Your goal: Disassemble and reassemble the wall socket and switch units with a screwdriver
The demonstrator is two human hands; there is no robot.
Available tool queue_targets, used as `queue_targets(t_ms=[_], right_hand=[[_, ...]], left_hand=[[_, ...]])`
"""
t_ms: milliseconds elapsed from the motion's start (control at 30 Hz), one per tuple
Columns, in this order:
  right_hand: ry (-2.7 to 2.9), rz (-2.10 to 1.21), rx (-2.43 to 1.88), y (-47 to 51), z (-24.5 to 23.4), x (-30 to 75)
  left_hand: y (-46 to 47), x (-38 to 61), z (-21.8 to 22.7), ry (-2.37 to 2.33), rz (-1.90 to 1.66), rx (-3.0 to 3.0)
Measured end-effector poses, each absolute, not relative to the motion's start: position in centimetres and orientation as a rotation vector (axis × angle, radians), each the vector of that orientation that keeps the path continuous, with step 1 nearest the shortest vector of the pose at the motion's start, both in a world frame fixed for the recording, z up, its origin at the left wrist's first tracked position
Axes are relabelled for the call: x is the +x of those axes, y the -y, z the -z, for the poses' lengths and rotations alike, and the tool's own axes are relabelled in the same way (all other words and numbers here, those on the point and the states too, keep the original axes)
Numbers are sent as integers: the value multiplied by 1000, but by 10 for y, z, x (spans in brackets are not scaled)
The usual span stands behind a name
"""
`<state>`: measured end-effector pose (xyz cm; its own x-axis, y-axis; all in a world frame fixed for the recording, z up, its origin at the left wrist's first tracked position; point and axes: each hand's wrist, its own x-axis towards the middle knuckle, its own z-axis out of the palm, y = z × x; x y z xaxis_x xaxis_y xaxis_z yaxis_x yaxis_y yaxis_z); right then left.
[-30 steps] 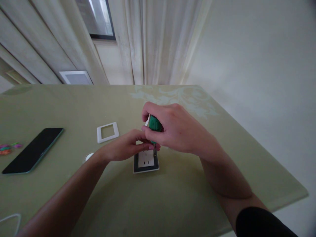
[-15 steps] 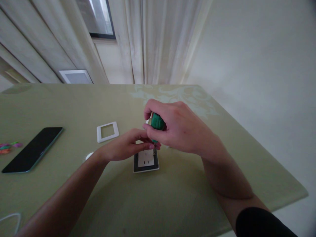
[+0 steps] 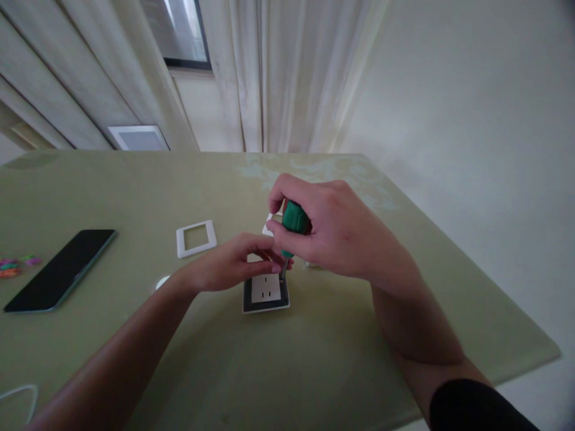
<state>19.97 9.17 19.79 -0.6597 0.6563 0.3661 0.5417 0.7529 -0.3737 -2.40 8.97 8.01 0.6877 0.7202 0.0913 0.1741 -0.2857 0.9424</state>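
Note:
A wall socket [image 3: 266,291] with a white face and dark surround lies on the table in front of me. Over its far part my left hand [image 3: 238,263] is closed, thumb and fingertips resting at the upper right of the white face. My right hand [image 3: 332,224] grips a green-handled screwdriver [image 3: 295,218] from above. The shaft points down at the dark surround on the socket's right side, close to my left fingertips. Whether the tip sits in a screw is too small to tell. My left hand hides the far end of the socket.
A white square frame [image 3: 180,244] lies beyond my left wrist, and another white piece [image 3: 266,227] shows partly behind my right hand. At left are a dark tablet-like device [image 3: 63,269], small colourful items [image 3: 9,269] and a white cable [image 3: 33,392]. A white round object [image 3: 162,281] touches my forearm's outline.
My right hand and the screwdriver handle have shifted slightly right and up, so the shaft leans more. The left hand and the socket are almost where they were.

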Motion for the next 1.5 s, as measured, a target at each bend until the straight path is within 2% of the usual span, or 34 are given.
queue_targets(t_ms=[1500], right_hand=[[2524, -371, -919, -93, -193, 194]], left_hand=[[-88, -19, -77, -697, -651, 1822]])
